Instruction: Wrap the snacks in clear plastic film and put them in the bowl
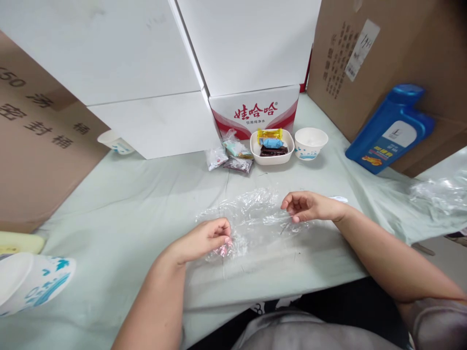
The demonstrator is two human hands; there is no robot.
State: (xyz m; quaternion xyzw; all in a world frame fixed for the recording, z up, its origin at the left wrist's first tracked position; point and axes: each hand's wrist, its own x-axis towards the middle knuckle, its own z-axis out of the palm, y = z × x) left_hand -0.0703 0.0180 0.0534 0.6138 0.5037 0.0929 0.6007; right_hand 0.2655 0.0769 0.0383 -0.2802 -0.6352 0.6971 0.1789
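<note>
A crumpled clear plastic bag (255, 209) is spread on the cloth between my two hands. My left hand (206, 238) is closed, thumb and forefinger pinching the bag at its near left side. A small pink-and-white piece (224, 250) shows just under that thumb; whether it is inside the plastic I cannot tell. On the other side, my right hand (315, 206) has its fingers curled toward the thumb, and a strip of the plastic stretches taut to the fingertips. Behind this wrist, a small white-and-blue item (340, 199) is partly hidden.
Beyond the hands are small packets (237, 163), a white bowl (255, 154) of wrapped snacks and a paper cup (311, 143). A blue bottle (392, 129) leans against the right carton (372, 87). White boxes (255, 43) stand behind; another paper cup (47, 282) is at near left.
</note>
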